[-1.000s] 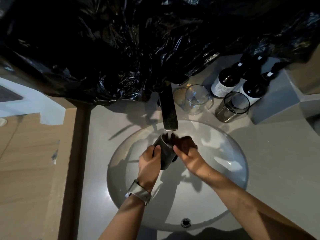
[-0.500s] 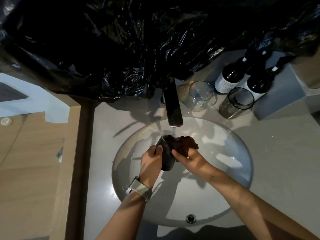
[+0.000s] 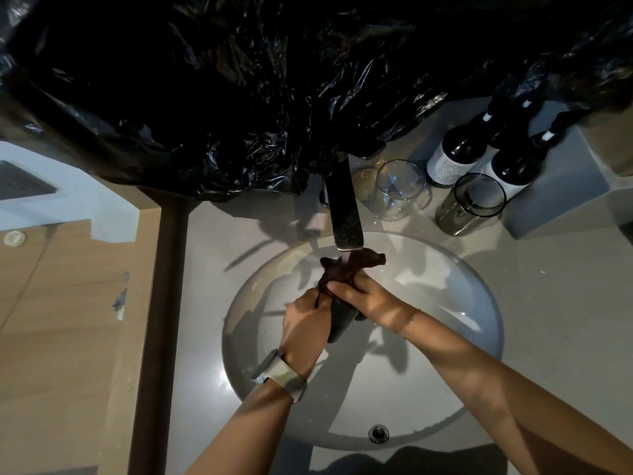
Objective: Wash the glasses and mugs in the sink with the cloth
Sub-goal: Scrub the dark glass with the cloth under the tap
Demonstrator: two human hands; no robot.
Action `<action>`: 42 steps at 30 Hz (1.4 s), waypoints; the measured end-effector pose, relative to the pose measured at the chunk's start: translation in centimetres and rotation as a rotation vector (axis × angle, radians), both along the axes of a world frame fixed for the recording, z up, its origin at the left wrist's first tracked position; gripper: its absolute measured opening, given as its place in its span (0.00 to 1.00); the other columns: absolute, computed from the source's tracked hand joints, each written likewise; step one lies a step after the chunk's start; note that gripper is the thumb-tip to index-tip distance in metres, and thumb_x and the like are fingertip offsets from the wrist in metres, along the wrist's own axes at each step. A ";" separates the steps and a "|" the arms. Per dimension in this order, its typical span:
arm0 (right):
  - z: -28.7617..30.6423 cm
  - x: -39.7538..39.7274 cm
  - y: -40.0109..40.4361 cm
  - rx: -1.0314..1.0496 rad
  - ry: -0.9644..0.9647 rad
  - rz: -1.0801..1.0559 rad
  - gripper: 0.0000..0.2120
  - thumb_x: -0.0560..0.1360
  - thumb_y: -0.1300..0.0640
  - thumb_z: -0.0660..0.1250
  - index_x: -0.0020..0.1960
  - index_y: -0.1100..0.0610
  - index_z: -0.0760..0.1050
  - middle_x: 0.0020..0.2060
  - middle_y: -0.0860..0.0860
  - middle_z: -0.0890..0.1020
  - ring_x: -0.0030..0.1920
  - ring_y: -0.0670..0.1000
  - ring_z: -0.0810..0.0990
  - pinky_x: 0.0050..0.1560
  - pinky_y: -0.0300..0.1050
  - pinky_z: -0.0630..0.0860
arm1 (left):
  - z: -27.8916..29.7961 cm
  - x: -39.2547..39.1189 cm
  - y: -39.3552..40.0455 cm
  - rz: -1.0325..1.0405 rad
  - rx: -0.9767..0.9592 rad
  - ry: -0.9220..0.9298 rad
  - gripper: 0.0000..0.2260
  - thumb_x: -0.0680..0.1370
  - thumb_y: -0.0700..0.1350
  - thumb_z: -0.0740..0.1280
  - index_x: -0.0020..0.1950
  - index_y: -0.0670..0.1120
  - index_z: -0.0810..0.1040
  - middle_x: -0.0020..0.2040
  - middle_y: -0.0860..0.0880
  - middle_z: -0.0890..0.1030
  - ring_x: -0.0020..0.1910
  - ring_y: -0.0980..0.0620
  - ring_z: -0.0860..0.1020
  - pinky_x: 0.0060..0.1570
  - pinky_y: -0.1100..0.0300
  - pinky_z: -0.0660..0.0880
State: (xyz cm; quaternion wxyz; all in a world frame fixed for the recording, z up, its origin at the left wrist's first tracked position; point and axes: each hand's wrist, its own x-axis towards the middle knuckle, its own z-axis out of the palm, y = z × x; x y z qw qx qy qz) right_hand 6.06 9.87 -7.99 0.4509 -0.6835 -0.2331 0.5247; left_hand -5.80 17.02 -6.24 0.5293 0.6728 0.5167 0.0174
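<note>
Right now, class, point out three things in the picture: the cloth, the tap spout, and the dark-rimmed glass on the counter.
cloth (image 3: pixel 346 270), head view, on the bunched fabric under the spout.
tap spout (image 3: pixel 345 214), head view, on its flat top face.
dark-rimmed glass (image 3: pixel 457 217), head view, on its side wall.

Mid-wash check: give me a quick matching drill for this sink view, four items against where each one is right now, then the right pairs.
Items:
1. dark mug
2. cloth
3. clear glass
4. dark-rimmed glass

Places:
A. on the counter, just right of the faucet
B. on the counter, in front of the bottles
C. gripped by the left hand over the sink
D. bunched at the mug's mouth under the spout, held by the right hand

Pairs: 1-C, 2-D, 3-A, 4-B
</note>
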 end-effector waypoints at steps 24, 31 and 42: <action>-1.1 1.0 -0.1 -0.054 -0.135 -0.008 0.18 0.70 0.45 0.71 0.57 0.51 0.77 0.52 0.52 0.83 0.54 0.52 0.80 0.60 0.50 0.75 | 2.1 2.2 2.4 0.093 -0.445 0.096 0.15 0.81 0.37 0.57 0.34 0.46 0.68 0.28 0.50 0.67 0.26 0.54 0.65 0.23 0.65 0.62; -1.3 -0.8 3.2 -0.386 -0.289 -0.057 0.22 0.75 0.39 0.62 0.60 0.53 0.76 0.53 0.54 0.81 0.54 0.56 0.79 0.56 0.49 0.74 | 0.3 1.0 -0.1 0.024 -0.062 0.078 0.14 0.83 0.45 0.58 0.38 0.46 0.73 0.37 0.48 0.76 0.38 0.48 0.73 0.36 0.57 0.67; -1.2 1.2 0.0 0.124 0.444 -0.564 0.16 0.80 0.48 0.59 0.61 0.55 0.77 0.53 0.54 0.84 0.54 0.51 0.83 0.52 0.41 0.77 | -1.2 1.8 2.3 0.380 -0.601 -0.134 0.17 0.84 0.44 0.57 0.35 0.48 0.66 0.27 0.52 0.67 0.26 0.55 0.64 0.28 0.63 0.61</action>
